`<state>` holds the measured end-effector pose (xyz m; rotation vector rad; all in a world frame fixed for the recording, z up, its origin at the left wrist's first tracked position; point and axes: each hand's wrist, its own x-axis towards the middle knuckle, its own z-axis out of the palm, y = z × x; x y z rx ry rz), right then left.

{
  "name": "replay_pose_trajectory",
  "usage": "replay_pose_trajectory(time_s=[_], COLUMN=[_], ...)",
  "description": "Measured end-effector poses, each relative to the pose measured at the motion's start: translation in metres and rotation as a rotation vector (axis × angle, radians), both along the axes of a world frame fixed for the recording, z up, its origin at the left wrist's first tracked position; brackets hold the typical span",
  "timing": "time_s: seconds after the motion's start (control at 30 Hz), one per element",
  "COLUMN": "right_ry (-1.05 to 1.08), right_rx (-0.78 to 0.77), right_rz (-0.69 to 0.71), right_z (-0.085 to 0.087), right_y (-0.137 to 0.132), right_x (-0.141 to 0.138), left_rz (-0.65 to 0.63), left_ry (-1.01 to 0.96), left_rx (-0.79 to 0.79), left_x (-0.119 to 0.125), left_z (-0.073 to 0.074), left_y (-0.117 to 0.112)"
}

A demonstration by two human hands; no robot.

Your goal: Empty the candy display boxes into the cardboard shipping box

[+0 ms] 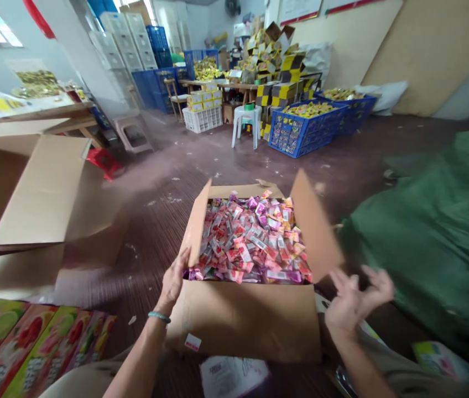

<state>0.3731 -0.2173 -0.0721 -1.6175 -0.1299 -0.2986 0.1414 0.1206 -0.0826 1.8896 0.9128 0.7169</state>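
An open cardboard box [251, 320] stands in front of me, filled to near its top with small wrapped candies [251, 237] in pink, red, purple and some orange wrappers. My left hand [173, 282], with a bluish bracelet on its wrist, is closed on the near corner of the left flap [199, 226], which stands raised. Just off the near end of the right flap [315, 232] is my right hand [357, 301], open, fingers apart and slightly blurred. That flap leans outward. Whether a fingertip touches it I cannot tell.
A large open carton [39, 188] lies at left, above several printed candy boxes [31, 348]. Green sheeting [433, 232] bulges at right. Farther off are a light blue stool [246, 119], blue crates [305, 130] of yellow packets and a white crate [203, 119].
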Motion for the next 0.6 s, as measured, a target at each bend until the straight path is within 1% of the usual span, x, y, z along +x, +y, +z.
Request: replay_pose_trajectory(time_s=[0.03,0.07,0.1,0.13,0.2,0.23,0.3,0.37,0.47,0.53,0.6], right_ry=[0.005,0.031,0.064,0.092,0.052,-0.007,-0.116,-0.198,-0.27,-0.313,-0.327], right_rx=[0.043,-0.007,-0.125,-0.284,-0.618,-0.754,-0.95,-1.115,-1.204,-1.238,-1.259], right_rz=[0.098,0.219,0.343,0.446,0.568,0.597,0.631,0.644,0.634,0.63,0.62], right_z=[0.004,0.006,0.007,0.005,-0.004,-0.01,-0.024,-0.036,-0.047,-0.048,-0.046], right_y=[0.009,0.02,0.032,0.044,0.066,0.076,0.089,0.095,0.095,0.094,0.094], right_x=[-0.005,-0.008,-0.008,-0.006,-0.003,-0.003,-0.005,-0.009,-0.015,-0.017,-0.017], left_rz=[-0.105,-0.181,-0.229,-0.254,-0.298,-0.326,-0.386,-0.435,-0.475,-0.496,-0.521], left_ry=[0.055,0.11,0.167,0.221,0.287,0.305,0.35,0.416,0.479,0.486,0.486], left_rx=[0.071,0.137,0.199,0.262,0.39,0.452,0.539,0.606,0.73,0.806,0.852], left_x=[0.006,0.013,0.021,0.031,0.055,0.069,0.097,0.122,0.145,0.149,0.149], left_z=[0.0,0.0,0.001,0.004,0.01,0.013,0.014,0.009,-0.01,-0.022,-0.03], left_y=[-0.003,-0.005,-0.007,-0.008,-0.01,-0.011,-0.017,-0.026,-0.041,-0.048,-0.051])
